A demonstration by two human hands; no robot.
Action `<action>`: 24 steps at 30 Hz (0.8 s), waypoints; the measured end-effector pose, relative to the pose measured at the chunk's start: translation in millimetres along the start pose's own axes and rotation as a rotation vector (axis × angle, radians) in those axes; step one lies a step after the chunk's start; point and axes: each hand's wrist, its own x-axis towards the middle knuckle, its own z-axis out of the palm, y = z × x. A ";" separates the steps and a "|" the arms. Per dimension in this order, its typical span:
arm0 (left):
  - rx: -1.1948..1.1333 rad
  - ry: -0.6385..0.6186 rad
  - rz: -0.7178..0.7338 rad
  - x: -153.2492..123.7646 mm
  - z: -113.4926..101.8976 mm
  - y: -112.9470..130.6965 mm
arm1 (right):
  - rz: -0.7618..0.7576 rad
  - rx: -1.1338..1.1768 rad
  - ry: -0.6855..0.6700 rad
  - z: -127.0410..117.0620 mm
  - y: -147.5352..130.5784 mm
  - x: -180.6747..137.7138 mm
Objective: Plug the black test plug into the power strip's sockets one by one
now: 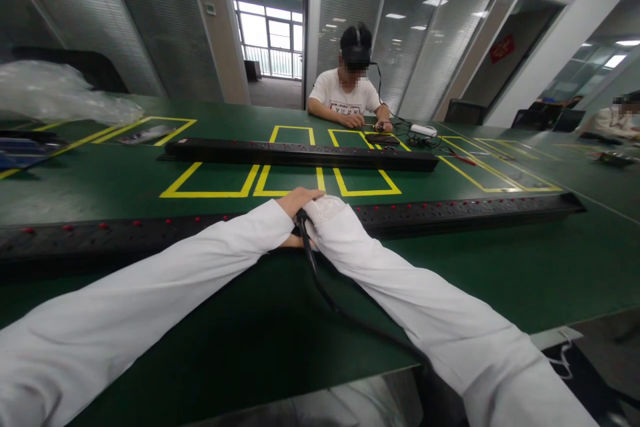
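Observation:
A long black power strip with red switches and a row of sockets lies across the near part of the green table. My left hand is closed around its middle, with part of the hand showing below the strip's near edge. Pressed against it from the right is my right hand, in a white dotted glove and closed. A black cable comes out from between the hands, its thick end at the right hand, and runs down under my right sleeve. What that end joins is hidden behind my hands.
A second black power strip lies farther back over yellow tape outlines. Clear plastic wrapping is at the far left. Across the table a person handles small parts beside a white adapter. Another person sits far right.

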 end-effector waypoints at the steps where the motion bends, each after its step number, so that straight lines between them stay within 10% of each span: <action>1: -0.009 0.013 0.052 0.1 -0.2 -3.0 | 0.005 0.005 0.009 -1.1 1.5 -1.5; 10: -0.231 -0.065 0.012 9.9 -13.6 -23.5 | -0.094 0.474 0.086 -0.6 34.9 4.4; 24: -0.102 -0.091 0.025 8.4 -18.0 -26.8 | -0.127 0.505 0.104 9.3 47.0 0.6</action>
